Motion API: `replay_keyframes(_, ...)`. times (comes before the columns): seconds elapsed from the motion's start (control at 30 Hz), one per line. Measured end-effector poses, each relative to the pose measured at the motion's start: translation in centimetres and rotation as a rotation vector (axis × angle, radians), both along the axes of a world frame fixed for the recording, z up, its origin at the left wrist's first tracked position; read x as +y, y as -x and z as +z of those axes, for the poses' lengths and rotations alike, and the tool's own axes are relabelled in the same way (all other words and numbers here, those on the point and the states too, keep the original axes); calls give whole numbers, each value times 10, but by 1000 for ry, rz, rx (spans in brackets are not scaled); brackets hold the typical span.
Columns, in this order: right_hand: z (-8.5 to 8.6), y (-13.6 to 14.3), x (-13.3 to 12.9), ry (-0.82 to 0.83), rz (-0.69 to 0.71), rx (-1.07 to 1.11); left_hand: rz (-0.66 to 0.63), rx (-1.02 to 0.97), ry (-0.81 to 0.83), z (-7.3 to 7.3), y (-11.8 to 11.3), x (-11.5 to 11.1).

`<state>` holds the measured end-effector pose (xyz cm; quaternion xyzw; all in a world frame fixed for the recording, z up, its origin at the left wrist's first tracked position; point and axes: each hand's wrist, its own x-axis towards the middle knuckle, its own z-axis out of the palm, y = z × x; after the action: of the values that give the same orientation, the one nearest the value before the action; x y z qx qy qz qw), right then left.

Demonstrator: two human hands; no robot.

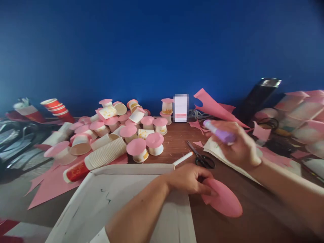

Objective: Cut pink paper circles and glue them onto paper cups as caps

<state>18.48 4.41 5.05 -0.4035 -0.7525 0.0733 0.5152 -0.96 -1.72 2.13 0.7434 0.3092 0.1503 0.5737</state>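
My left hand (191,179) reaches across the white tray-like board (101,209) and pinches the edge of a pink paper disc (225,199) between thumb and fingers. The disc is tilted, above the brown tabletop. Higher and to the right, my right hand (234,141) is wrapped round a purple glue stick (220,131); both are smeared by motion. Black-handled scissors (204,160) lie partly open between the two hands. Just behind my left hand is a thin white stick with an orange end (183,158).
Several paper cups topped with pink discs (136,146) crowd the left and middle. A stack of nested cups (101,158) lies across pink paper (55,185). Red cups (57,108) lean at far left. Cut pink paper (215,106) stands near a blurred screen (181,108); a blue wall is behind.
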Motion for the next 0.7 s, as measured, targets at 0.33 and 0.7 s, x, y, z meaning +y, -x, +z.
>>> replay_keyframes(0.33, -68, -59, 0, -87, 61, -407, -45, 49, 84, 1, -1, -1)
replay_keyframes(0.7, -69, -59, -30, 94, 5, -263, 86, 50, -179, -4, -4, 1)
